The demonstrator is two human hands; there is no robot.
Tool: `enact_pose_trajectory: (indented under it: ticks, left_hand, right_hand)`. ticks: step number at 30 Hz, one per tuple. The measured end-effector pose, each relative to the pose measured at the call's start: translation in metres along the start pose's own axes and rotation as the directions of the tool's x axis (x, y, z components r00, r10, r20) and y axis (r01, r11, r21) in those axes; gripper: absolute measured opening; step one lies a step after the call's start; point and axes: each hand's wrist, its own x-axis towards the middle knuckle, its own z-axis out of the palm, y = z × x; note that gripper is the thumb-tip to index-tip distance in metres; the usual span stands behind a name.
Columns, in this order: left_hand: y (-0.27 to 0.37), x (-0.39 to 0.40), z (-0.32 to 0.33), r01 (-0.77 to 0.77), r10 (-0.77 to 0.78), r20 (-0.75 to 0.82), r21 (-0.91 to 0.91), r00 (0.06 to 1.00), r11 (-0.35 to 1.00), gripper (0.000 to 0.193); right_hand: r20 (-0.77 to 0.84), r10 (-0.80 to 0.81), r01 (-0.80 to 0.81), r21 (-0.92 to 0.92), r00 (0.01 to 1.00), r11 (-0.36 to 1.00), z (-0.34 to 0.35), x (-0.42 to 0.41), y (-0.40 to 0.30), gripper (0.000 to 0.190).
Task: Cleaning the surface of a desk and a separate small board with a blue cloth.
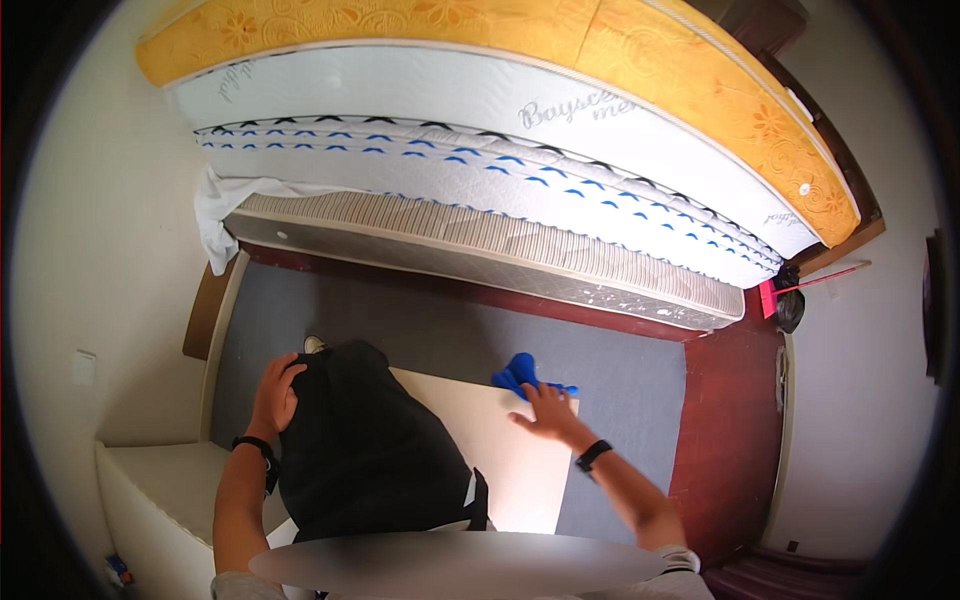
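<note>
My right hand point(552, 414) has its fingers on a bunched blue cloth point(521, 369), at the far edge of a pale beige board point(517, 457). Its thumb points out to the left, and part of the cloth is hidden beneath the fingers. The board lies beside my leg, which partly covers it. My left hand point(277, 394) rests on the knee of my black trousers point(367, 450) with its fingers apart and nothing in them. Each wrist has a black band.
Ahead, a striped mattress point(480, 232), white mattresses point(420, 82) and a yellow patterned mattress point(525, 26) stand in layers. Grey covering point(637, 420) lies over red floor point(727, 420). A pink broom point(768, 298) and black bag point(790, 309) are far right. A white box-like piece point(165, 480) stands left.
</note>
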Motion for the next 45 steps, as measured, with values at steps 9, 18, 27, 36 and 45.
enact_pose_trajectory:
  ticks: [9,18,27,36,45]
  left_hand:
    - [0.072,0.003,0.012,0.354,-0.39,0.301,0.17,0.87,0.92,0.062]
    - [0.06,-0.016,0.025,0.431,-0.483,0.159,0.276,0.861,0.859,0.063]
    - [0.02,-0.008,0.023,0.445,-0.44,0.103,-0.037,0.892,0.895,0.052]
    - [0.008,0.016,0.001,0.505,-0.447,0.343,-0.103,0.826,0.857,0.049]
    - [0.014,0.024,-0.191,0.62,-0.226,0.683,-0.408,0.694,0.671,0.044]
  right_hand:
    - [-0.595,-0.05,0.012,-0.068,0.802,0.998,0.043,0.066,-0.133,0.046]
    - [-0.583,-0.061,0.053,-0.03,0.81,0.998,0.022,0.066,-0.158,0.041]
    - [-0.423,-0.024,0.014,-0.025,0.906,1.0,0.014,0.078,-0.167,0.036]
    - [0.139,0.177,-0.151,-0.178,0.974,0.972,-0.049,0.11,-0.179,0.022]
    - [0.653,0.055,-0.234,0.191,0.756,0.953,-0.202,0.079,-0.25,0.042]
